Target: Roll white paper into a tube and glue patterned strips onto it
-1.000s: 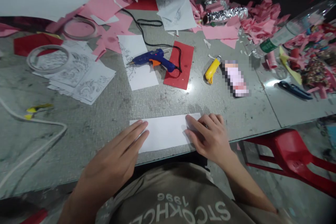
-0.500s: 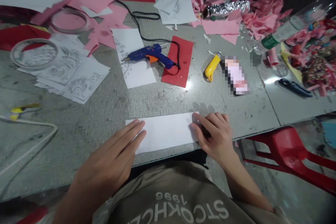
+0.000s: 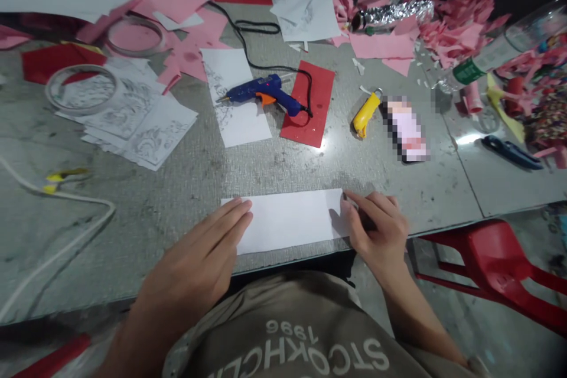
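Pressing the left end of a blank white rectangular paper strip (image 3: 287, 221) with the left hand (image 3: 199, 254), keeps fingers straight and together across it. Brings thumb and forefinger of the right hand (image 3: 378, 224) nearly together at the strip's far right corner, with other fingers curled; cannot tell whether pinching paper. Works at the near edge of a speckled grey tabletop (image 3: 190, 189), with both ends of the strip partly covered by hands. Faces, beyond the strip, a blue glue gun with an orange trigger (image 3: 259, 90), lying across a printed white sheet (image 3: 243, 127) and a red paper rectangle (image 3: 315, 100). Has to the right a yellow plastic-handled tool (image 3: 367, 115) beside a pixelated phone (image 3: 407, 130), and to the left stacked line drawings (image 3: 150, 136) under a pale tape roll (image 3: 52, 90), near a white cable (image 3: 91, 201).
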{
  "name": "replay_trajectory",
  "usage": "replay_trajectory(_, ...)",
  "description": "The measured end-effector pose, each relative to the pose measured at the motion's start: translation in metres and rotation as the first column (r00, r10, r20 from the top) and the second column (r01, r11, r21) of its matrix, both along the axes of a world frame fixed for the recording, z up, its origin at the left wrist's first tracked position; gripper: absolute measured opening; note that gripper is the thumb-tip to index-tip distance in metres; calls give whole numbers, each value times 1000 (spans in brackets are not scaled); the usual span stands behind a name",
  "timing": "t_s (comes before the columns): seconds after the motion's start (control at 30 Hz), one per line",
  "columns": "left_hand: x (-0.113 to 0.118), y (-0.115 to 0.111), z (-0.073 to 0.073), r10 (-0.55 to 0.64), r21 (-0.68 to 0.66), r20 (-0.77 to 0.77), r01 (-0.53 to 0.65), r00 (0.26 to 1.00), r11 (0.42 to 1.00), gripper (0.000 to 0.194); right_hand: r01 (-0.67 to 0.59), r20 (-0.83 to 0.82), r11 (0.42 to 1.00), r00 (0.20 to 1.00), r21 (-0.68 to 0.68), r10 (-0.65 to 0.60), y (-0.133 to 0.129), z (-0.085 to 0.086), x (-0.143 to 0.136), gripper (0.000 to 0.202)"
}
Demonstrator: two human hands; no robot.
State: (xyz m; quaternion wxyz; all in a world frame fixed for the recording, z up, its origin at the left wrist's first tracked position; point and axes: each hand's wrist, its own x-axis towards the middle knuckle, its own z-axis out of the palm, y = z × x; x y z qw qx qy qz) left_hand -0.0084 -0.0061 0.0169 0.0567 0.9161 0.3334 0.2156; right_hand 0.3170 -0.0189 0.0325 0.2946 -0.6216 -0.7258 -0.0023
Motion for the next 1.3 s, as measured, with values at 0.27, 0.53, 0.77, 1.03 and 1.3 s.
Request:
replay_trajectory(0.27,0,0,2,-1,12,-12,1,1000,1000,50,11,-138,993,990,120,6,-3,4,-4,18)
replay_trajectory(0.53,1,1,2,-1,18,-15,2,1000,1000,48,-266,-92,964,960,12,265,5,14,-11,15)
replay_trajectory(0.77,1,1,1,11,-29,-55,-13,998,999,52,-571,154,780,773,-256,616,11,12,-37,52)
replay_trajectory(1.03,5,0,1,-102,-56,-196,93,975,994,65,-556,183,752,747,-354,639,14,9,-38,57)
replay_trajectory(1.3,5,3,4,-75,-110,-155,58,985,992,65,-565,159,747,750,-351,642,14,8,-36,61)
